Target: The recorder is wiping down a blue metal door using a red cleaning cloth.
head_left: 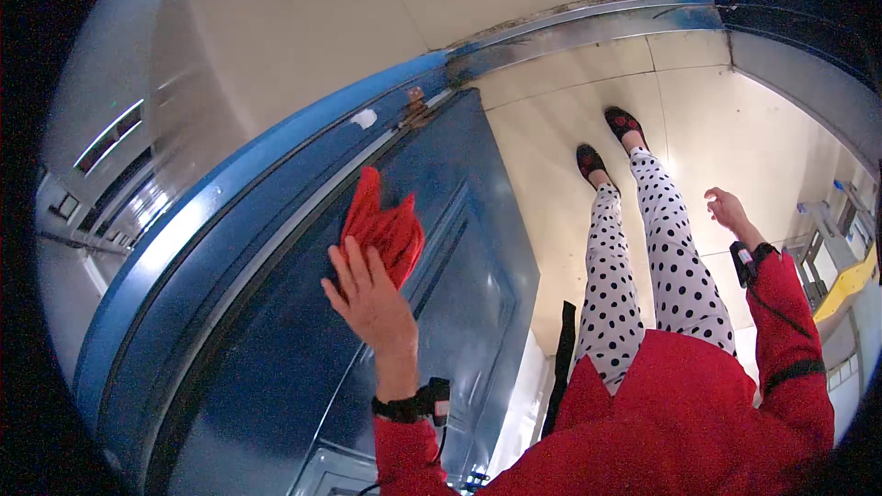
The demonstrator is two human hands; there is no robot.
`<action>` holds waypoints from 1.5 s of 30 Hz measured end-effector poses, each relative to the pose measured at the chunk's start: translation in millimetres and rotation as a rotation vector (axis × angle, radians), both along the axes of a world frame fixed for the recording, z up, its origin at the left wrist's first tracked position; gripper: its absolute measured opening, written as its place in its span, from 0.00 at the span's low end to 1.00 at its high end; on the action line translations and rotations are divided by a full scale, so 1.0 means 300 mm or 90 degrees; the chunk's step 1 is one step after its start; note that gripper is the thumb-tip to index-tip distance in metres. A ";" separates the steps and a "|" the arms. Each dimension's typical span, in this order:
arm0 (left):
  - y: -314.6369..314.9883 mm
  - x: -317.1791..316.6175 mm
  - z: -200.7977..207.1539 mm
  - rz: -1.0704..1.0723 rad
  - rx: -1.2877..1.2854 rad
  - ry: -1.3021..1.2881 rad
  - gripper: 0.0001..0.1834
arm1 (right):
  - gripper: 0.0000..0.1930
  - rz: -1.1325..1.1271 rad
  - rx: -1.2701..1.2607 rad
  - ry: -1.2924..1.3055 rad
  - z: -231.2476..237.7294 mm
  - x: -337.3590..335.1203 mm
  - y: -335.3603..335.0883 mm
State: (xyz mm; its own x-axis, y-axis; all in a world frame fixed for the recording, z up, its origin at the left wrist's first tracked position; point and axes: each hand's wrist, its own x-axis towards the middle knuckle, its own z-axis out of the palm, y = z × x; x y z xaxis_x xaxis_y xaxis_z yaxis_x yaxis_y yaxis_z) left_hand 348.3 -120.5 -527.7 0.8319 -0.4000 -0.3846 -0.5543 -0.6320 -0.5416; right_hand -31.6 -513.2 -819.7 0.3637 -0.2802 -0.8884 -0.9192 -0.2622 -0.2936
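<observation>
My left hand (370,303) grips a bunched red cloth (393,230) against the blue door (450,285), near its hinge side and the frame. The fingers lie over the lower part of the cloth, so part of their grip is hidden. The cloth's folded tip sticks up past the fingertips. My right hand (728,209) hangs in the air over the floor on the right, away from the door. Its fingers are loosely bent and apart, and nothing shows in them.
A blue door frame (276,129) curves along the left, with a hinge (416,99) near its far end. A metal threshold (588,28) crosses the beige floor (680,110) beyond my feet. To the right stands a stepladder (827,248) with a yellow part.
</observation>
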 end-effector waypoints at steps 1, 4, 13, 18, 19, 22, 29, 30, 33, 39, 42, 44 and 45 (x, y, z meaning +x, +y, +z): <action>0.019 -0.002 0.004 -0.026 -0.016 -0.029 0.22 | 0.14 0.001 -0.002 -0.002 0.002 -0.002 -0.004; 0.058 -0.007 -0.075 -0.071 -0.002 -0.007 0.22 | 0.13 0.025 -0.015 -0.039 0.001 0.002 0.001; 0.143 -0.229 -0.185 0.257 -0.277 0.370 0.21 | 0.16 -0.165 0.205 -0.221 0.187 0.314 0.228; 0.018 -0.395 -0.124 0.522 -0.616 0.434 0.18 | 0.25 0.005 0.556 -0.229 0.557 0.708 0.584; -0.022 -0.414 -0.120 0.579 -0.664 0.457 0.18 | 0.25 -0.060 0.624 -0.232 0.571 0.747 0.650; -0.053 -0.459 -0.110 0.550 -0.761 0.387 0.19 | 0.21 -0.323 0.835 -0.221 0.657 0.845 0.768; 0.063 -0.523 0.013 0.729 -1.013 0.265 0.22 | 0.12 -0.523 0.791 -0.211 0.703 1.052 0.827; 0.128 -0.569 -0.003 0.770 -0.997 0.284 0.22 | 0.12 -0.506 0.797 -0.211 0.692 1.077 0.869; 0.255 -0.703 -0.009 0.806 -0.857 0.339 0.19 | 0.11 -0.534 0.820 -0.251 0.660 1.186 0.976; 0.319 -0.935 -0.096 0.660 -0.743 0.311 0.16 | 0.16 -0.269 0.356 -0.443 0.785 1.266 1.184; 0.335 -0.958 -0.163 0.817 -0.757 0.337 0.16 | 0.24 -0.096 0.245 -0.846 1.040 1.247 1.202; 0.304 -0.934 -0.184 0.579 -0.656 0.351 0.17 | 0.30 0.081 0.258 -1.026 1.281 1.270 1.127; 0.265 -0.890 -0.158 0.593 -0.701 0.319 0.18 | 0.32 0.066 0.254 -1.122 1.363 1.277 1.105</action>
